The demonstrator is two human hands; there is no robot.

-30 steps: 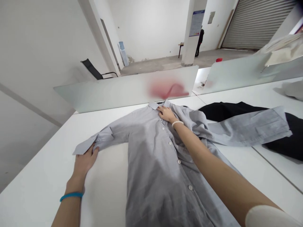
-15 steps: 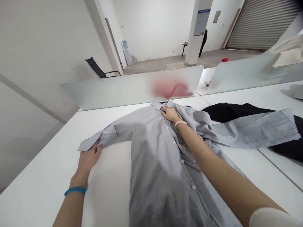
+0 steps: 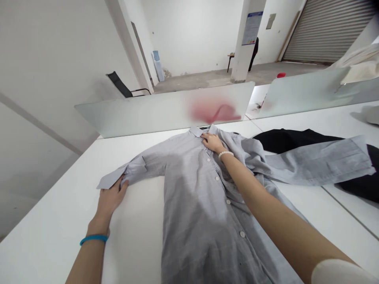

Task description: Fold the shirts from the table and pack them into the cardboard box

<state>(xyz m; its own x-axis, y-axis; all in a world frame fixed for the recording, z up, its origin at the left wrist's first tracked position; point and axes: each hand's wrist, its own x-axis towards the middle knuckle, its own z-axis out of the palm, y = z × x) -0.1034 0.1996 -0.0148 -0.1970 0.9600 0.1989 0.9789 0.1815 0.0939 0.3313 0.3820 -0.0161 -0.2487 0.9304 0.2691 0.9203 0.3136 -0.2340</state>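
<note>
A light grey button-up shirt (image 3: 195,205) lies face up on the white table (image 3: 50,236), collar toward the far divider. My left hand (image 3: 111,197) rests at the cuff of the shirt's left-side sleeve (image 3: 130,171), fingertips tucked under the cuff edge as if pinching it. My right hand (image 3: 211,142) lies flat with fingers together just below the collar (image 3: 197,131), pressing the placket. A white bead bracelet sits on my right wrist, a blue band on my left. The other sleeve (image 3: 319,163) stretches out to the right.
A black garment (image 3: 284,140) lies under the right sleeve. Frosted glass dividers (image 3: 142,114) stand along the table's far edge. A black chair (image 3: 120,85) is behind the divider. A person stands far back by a pillar (image 3: 244,43).
Mostly the view shifted slightly between the first frame and now. My hands and the shirt hold nearly the same places.
</note>
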